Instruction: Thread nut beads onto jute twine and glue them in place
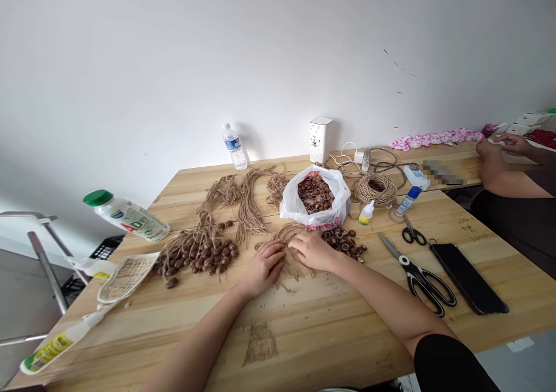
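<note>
I am pressing my left hand (263,267) and right hand (313,249), fingers spread, flat onto a jute twine bundle (292,252) lying mid-table, between the nut pile (344,242) and strung nuts (197,253).

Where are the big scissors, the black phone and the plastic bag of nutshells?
big scissors (423,280): head view, on the black handles near the pivot.
black phone (467,276): head view, on the middle of its dark screen.
plastic bag of nutshells (333,209): head view, on the bag's white right side.
</note>
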`<state>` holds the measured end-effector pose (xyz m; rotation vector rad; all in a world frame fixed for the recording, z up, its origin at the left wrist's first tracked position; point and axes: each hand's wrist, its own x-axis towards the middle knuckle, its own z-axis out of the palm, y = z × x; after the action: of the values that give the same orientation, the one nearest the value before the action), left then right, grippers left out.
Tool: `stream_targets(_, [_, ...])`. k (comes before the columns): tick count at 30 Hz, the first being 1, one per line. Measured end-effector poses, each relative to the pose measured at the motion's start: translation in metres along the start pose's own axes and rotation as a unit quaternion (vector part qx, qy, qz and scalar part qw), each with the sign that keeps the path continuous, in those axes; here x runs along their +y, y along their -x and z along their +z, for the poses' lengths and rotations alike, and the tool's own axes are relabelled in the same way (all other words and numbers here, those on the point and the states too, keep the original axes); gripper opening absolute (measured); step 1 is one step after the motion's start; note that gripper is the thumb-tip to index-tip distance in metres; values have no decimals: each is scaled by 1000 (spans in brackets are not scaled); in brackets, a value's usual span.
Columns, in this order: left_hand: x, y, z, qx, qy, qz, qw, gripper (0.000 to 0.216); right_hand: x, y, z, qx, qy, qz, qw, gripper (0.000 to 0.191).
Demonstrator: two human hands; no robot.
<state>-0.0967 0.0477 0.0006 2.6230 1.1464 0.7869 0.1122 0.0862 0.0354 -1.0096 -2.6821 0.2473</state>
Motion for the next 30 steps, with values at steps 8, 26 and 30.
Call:
stream_targets(8, [-2, 1, 3, 5, -2, 3, 1000, 30, 6, -2, -5, 1, -11, -23, 1000, 18])
stream_targets(26, [-3, 1, 2, 2, -1, 0, 1000, 31, 20, 4, -24, -147, -140, -23, 979, 28])
stream_targets(30, [-2, 0, 1, 1, -1, 1, 1000, 31, 20, 6, -39, -102, -176, 30, 979, 26])
